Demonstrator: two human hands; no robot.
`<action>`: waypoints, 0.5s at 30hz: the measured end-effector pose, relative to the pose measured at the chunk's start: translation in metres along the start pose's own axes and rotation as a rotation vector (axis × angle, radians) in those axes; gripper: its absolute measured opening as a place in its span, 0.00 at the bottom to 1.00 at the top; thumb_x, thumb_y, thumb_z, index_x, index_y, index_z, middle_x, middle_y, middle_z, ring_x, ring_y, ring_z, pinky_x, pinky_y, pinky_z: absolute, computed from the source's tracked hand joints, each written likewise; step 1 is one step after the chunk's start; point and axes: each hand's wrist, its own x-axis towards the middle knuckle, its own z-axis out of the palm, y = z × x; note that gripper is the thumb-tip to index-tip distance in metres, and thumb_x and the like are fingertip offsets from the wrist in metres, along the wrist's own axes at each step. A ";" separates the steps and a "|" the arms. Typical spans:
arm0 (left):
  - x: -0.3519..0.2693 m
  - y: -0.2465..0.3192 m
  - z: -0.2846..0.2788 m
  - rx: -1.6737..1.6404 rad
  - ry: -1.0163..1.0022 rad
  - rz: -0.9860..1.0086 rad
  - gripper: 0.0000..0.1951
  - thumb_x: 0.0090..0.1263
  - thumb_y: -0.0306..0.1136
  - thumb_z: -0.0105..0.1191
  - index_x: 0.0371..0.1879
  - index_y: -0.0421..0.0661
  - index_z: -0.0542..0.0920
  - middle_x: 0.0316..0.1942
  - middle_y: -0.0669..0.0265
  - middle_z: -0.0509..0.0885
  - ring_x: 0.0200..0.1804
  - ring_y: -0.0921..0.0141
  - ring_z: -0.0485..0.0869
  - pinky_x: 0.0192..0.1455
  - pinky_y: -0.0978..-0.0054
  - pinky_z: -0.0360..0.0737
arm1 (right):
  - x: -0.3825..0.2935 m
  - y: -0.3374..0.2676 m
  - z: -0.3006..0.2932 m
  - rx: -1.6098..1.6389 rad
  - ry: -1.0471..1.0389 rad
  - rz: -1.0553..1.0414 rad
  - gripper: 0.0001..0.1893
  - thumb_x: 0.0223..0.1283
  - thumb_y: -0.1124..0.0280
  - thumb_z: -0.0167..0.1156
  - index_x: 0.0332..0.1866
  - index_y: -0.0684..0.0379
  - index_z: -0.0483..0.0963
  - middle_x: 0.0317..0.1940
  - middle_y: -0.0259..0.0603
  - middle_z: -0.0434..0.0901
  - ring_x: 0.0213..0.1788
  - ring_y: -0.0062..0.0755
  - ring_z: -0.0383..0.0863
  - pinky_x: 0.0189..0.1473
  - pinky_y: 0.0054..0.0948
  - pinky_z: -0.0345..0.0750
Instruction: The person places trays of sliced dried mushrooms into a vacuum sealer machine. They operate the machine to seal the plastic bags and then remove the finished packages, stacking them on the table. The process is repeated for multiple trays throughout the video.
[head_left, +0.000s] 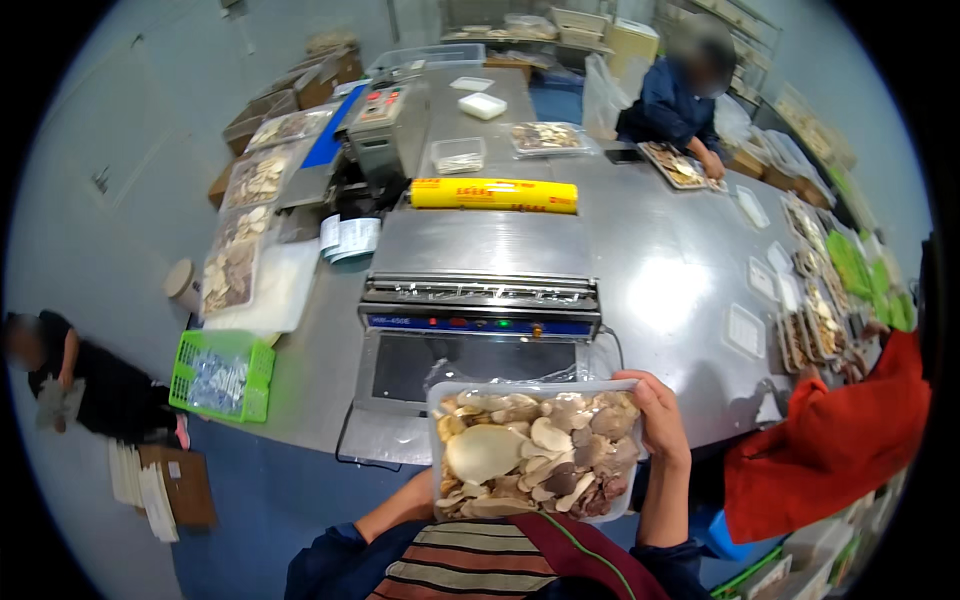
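In front of my body a clear plastic tray of sliced mixed mushrooms (536, 457) is held up, tilted towards me. Clear film lies over it, and a loose wrinkled flap shows past its far edge. My right hand (656, 412) grips the far right corner, thumb on the rim. At the near left side my left hand (422, 487) meets the tray; its fingers are hidden behind or under it. Just beyond is a film wrapping machine (480, 300) with a dark heating plate (476, 367) and a yellow roll of cling film (493, 195).
On the steel table (660, 330) stand a green basket of small packets (221, 375), left, and packed mushroom trays (229, 277). A labelling machine (375, 135) is behind. Co-workers handle trays at the far right (679, 112) and in a red garment (832, 442). Another person (90, 382) is left.
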 end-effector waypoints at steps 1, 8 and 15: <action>-0.007 -0.002 0.000 -0.013 0.007 -0.002 0.13 0.68 0.40 0.42 0.36 0.43 0.74 0.34 0.68 0.77 0.40 0.70 0.75 0.44 0.73 0.71 | 0.000 0.005 -0.002 -0.009 0.016 0.006 0.20 0.60 0.59 0.51 0.47 0.67 0.69 0.38 0.42 0.77 0.42 0.26 0.76 0.45 0.24 0.73; -0.001 0.074 -0.033 0.616 0.111 0.672 0.18 0.70 0.43 0.38 0.50 0.43 0.69 0.42 0.69 0.73 0.45 0.74 0.70 0.47 0.76 0.69 | -0.005 0.006 0.002 0.118 0.035 0.030 0.18 0.61 0.61 0.50 0.44 0.68 0.70 0.33 0.42 0.77 0.34 0.26 0.78 0.39 0.24 0.76; -0.018 0.103 0.015 0.775 -0.169 0.441 0.21 0.71 0.44 0.38 0.47 0.37 0.73 0.40 0.61 0.79 0.42 0.72 0.77 0.48 0.74 0.74 | -0.007 0.011 0.009 0.161 0.030 0.109 0.20 0.61 0.59 0.49 0.47 0.68 0.69 0.38 0.45 0.77 0.39 0.29 0.77 0.44 0.26 0.74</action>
